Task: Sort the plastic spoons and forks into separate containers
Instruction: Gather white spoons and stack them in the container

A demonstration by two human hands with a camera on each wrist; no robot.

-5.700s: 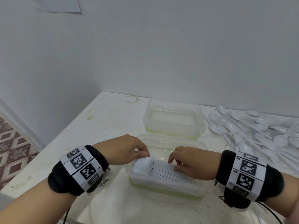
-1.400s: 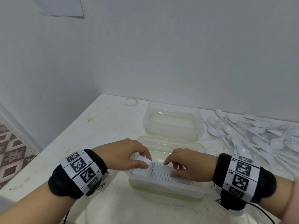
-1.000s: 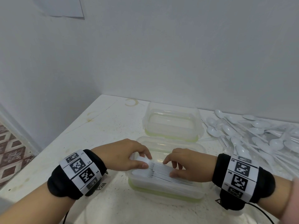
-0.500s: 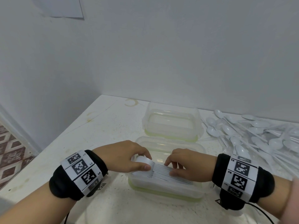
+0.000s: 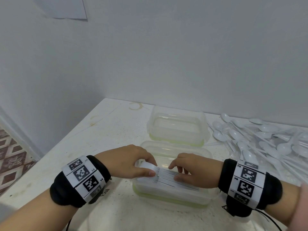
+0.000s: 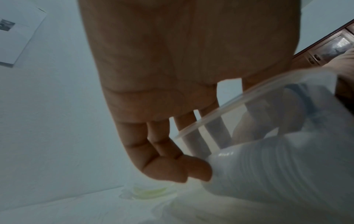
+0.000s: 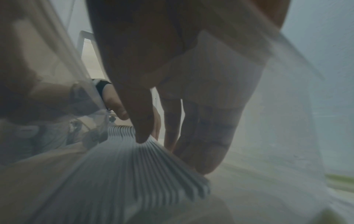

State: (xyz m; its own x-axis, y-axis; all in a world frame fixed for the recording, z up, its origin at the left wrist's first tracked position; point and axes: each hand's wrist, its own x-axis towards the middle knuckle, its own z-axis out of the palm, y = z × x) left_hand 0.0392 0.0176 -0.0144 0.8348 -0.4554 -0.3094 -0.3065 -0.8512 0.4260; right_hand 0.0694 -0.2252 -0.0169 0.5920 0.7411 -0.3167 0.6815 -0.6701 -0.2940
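Plastic cutlery, a nested row of thin white pieces (image 5: 168,176) stacked on edge, is held inside the near clear rectangular plastic container with a green seal (image 5: 171,200). The head end is pinched by the left hand (image 5: 128,161), thumb and fingers curled round it; the handles are gripped by the right hand (image 5: 194,170), thumb below and fingertips on top. Spoons or forks cannot be told for certain from these views; the head end looks rounded.

Behind the near container a second, identical clear container (image 5: 177,125) is seen with nothing in it. To the right of the near container, well apart, a loose heap of white plastic spoons (image 5: 260,140) is spread on the speckled white table (image 5: 103,130).

Risks, judged: the row is kept together only by pressure at both ends, so an uneven release could let it fan out or tip flat against the container wall. The handles are splayed in the right wrist view, so a few could be dragged up when the fingers are withdrawn. The light container could be shifted by sideways pressing. Forks buried in the heap could be missed.
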